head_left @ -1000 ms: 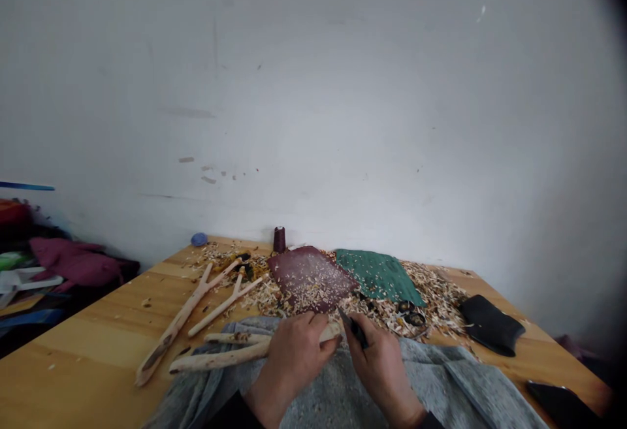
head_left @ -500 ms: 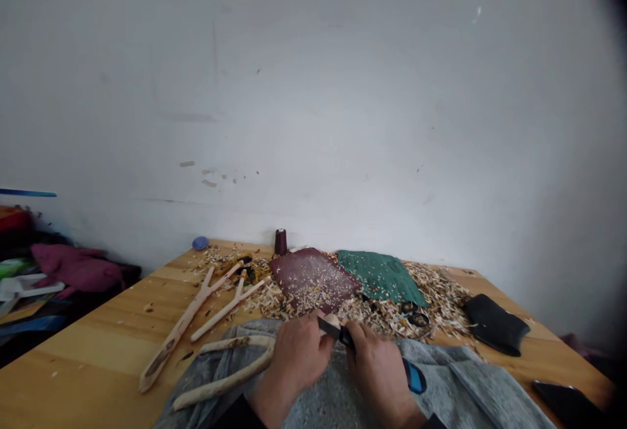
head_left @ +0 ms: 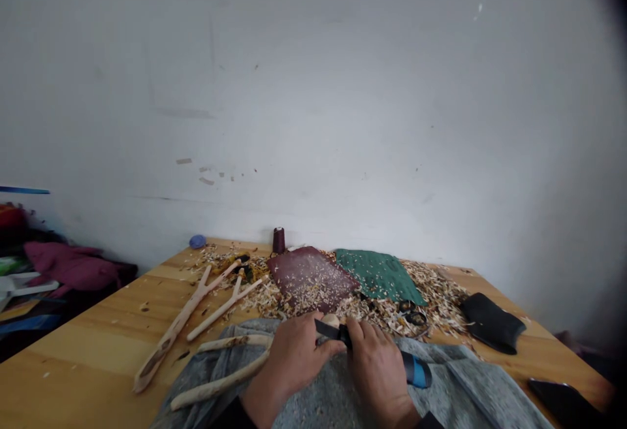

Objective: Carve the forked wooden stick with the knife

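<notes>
My left hand (head_left: 295,356) is wrapped around a peeled forked stick (head_left: 218,390), its two prongs pointing left over a grey cloth (head_left: 475,383). The stick's pale far end shows between my hands. My right hand (head_left: 377,365) grips a knife (head_left: 418,371) by its black and blue handle. The dark blade lies against the near side of the wood's end, its tip by my left fingers, and my left thumb reaches toward the blade's base. My palms hide the middle of the stick and part of the handle.
Two other forked sticks, one large (head_left: 179,328) and one smaller (head_left: 220,315), lie left. Wood shavings (head_left: 441,288) surround a maroon sheet (head_left: 311,279) and a green sheet (head_left: 379,275). A thread spool (head_left: 279,240) stands by the wall. A black pad (head_left: 492,322) and a phone (head_left: 563,399) are right.
The knife handle has shifted slightly right and my left thumb now extends toward the blade's base. The grip of both hands remains; the whole view has shifted slightly.
</notes>
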The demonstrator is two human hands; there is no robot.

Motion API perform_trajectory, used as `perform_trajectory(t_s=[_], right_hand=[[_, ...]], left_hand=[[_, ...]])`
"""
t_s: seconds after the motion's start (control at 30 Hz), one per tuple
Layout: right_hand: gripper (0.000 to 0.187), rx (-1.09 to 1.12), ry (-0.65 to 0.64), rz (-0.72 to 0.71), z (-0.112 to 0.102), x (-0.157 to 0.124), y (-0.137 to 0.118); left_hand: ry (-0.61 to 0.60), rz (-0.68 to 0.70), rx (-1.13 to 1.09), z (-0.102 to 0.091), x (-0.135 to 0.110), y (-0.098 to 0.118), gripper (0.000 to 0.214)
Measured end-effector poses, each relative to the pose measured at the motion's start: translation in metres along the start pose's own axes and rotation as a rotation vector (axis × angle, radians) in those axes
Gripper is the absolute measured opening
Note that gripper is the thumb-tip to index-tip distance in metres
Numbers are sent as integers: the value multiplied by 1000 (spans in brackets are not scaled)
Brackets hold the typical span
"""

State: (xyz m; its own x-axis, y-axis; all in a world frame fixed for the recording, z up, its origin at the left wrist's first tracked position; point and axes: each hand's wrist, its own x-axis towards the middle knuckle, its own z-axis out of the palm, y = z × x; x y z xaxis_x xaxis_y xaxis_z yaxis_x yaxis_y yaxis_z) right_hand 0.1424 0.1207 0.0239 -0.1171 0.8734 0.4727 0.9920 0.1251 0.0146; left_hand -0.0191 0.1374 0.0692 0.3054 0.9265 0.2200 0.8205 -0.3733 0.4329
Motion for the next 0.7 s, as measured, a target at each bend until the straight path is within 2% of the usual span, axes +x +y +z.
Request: perform_trajectory(t_s=[0.23, 0.4, 0.7], right_hand=[[28, -81, 182, -27, 1, -2, 3], [32, -77, 271, -54, 0, -4, 4], [33, -119, 296, -58, -1, -4, 7]], left_hand=[[-4, 0, 54, -3, -2, 6, 32], [60, 52, 19, -3, -6, 8, 31], [80, 82, 19, -3, -7, 10, 32]])
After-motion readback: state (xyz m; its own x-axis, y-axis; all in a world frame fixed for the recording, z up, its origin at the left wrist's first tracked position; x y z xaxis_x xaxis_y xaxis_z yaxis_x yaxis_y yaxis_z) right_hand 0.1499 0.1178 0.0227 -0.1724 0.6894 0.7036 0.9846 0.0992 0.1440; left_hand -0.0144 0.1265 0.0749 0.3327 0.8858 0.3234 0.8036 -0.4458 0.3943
